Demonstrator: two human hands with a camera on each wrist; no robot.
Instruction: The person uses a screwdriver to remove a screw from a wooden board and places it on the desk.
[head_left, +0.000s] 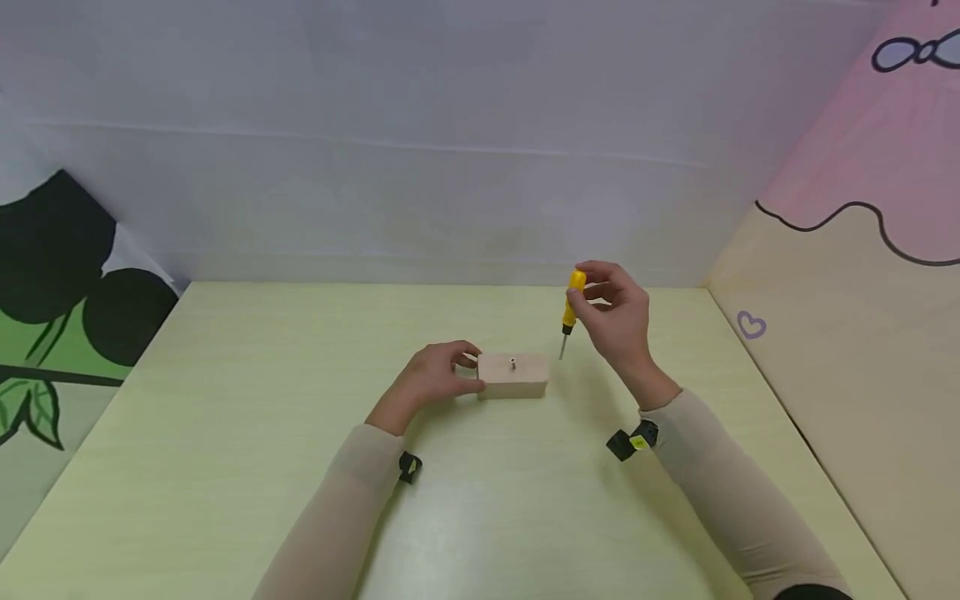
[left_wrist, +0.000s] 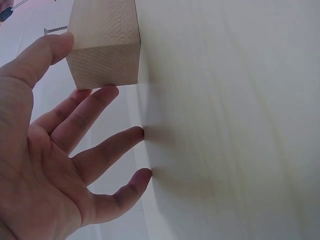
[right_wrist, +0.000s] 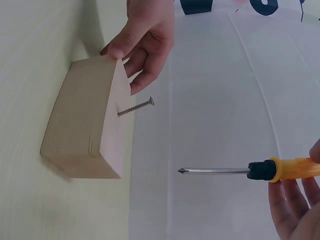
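Pinching the block (head_left: 513, 379) on the desk (head_left: 247, 375) by one end is the left hand (head_left: 435, 372); the right hand (head_left: 618, 315) is clamped on the screwdriver (right_wrist: 257, 170), its handle end cut off in that wrist's view. The screw (right_wrist: 136, 108) has its tip hidden in wood.

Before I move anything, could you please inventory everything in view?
Table: one, pale yellow-green, across the foreground
Wooden block: one, pale beige, on the table
Screw: one, silvery, standing in the block's top
Screwdriver: one, yellow and black, right of the block
Backdrop: one, greyish white, behind the table
Side panels: two, left green-black, right pink-cream
Wrist devices: two, black, one per wrist
Sleeves: two, beige, on forearms
Left hand: one, bare, gripping the block
Right hand: one, bare, holding the screwdriver
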